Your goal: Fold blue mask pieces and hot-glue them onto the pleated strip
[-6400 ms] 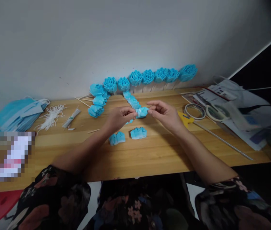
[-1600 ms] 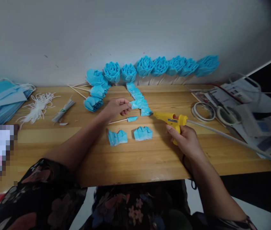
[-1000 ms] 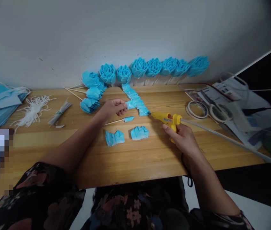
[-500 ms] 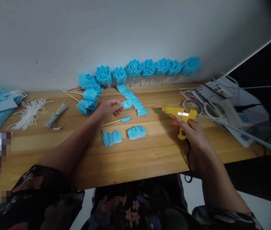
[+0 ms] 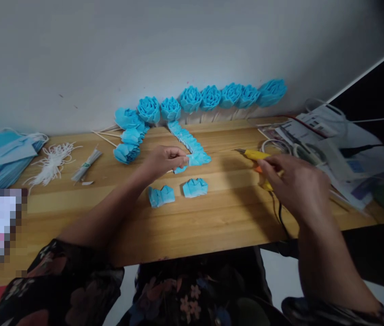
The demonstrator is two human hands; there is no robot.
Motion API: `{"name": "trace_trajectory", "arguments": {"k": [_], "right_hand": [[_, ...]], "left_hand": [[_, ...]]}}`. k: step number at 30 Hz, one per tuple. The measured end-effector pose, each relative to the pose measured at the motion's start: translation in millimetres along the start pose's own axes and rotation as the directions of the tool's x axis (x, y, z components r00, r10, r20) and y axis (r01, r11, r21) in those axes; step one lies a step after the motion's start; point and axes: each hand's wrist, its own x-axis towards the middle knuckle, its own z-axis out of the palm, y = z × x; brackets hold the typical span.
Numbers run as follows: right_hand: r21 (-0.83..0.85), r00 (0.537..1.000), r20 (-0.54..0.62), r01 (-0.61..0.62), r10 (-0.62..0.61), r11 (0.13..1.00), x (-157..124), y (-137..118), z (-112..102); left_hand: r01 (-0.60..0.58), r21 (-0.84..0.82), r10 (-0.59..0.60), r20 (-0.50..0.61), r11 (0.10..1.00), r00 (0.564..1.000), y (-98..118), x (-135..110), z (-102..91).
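My left hand (image 5: pixel 166 163) pinches a light-blue pleated petal piece (image 5: pixel 197 159) at the lower end of a row of blue folded petals (image 5: pixel 183 136). Just under that hand shows the blue tip of a stick (image 5: pixel 180 170), mostly covered. Nearer me lie two separate blue folded pieces (image 5: pixel 162 195), (image 5: pixel 195 187) side by side. On the right, my right hand (image 5: pixel 297 183) is closed over a yellow glue gun (image 5: pixel 255 155) with an orange trigger, its nozzle pointing left. The hand hides much of the gun's body.
Blue paper roses (image 5: pixel 191 98) line the wall, several more on sticks at left. Blue face masks (image 5: pixel 5 154), white ear loops (image 5: pixel 54 163) and a bundle of wires (image 5: pixel 86 165) lie left. Tape rolls, papers (image 5: pixel 358 181) and cables crowd the right.
My left hand has moved right and slightly down with the petal piece, to the row's lower end. My right hand has shifted right and turned over the glue gun, which now tilts.
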Motion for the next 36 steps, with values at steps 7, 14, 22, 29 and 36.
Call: {"name": "trace_trajectory", "arguments": {"k": [7,14,22,29,36], "right_hand": [[0.660,0.944,0.209,0.056,-0.255,0.749,33,-49,37],[0.736,0.902,0.300,-0.012,-0.310,0.677,51,-54,43],[0.703,0.807,0.500,-0.167,-0.314,0.691,61,-16,56],[0.694,0.767,0.540,-0.172,-0.347,0.700,63,-16,75],[0.640,0.815,0.501,-0.123,-0.290,0.758,64,-17,80]], "left_hand": [[-0.047,0.091,0.046,0.009,0.995,0.999,2,-5,7.9],[-0.088,0.113,0.088,0.005,0.990,0.996,12,-5,10.3],[-0.180,0.405,0.184,0.031,0.896,0.982,11,15,7.2],[-0.241,0.617,0.177,0.164,0.749,0.970,-7,21,7.5],[-0.234,0.681,0.132,0.199,0.693,0.971,-5,19,7.7]]}}
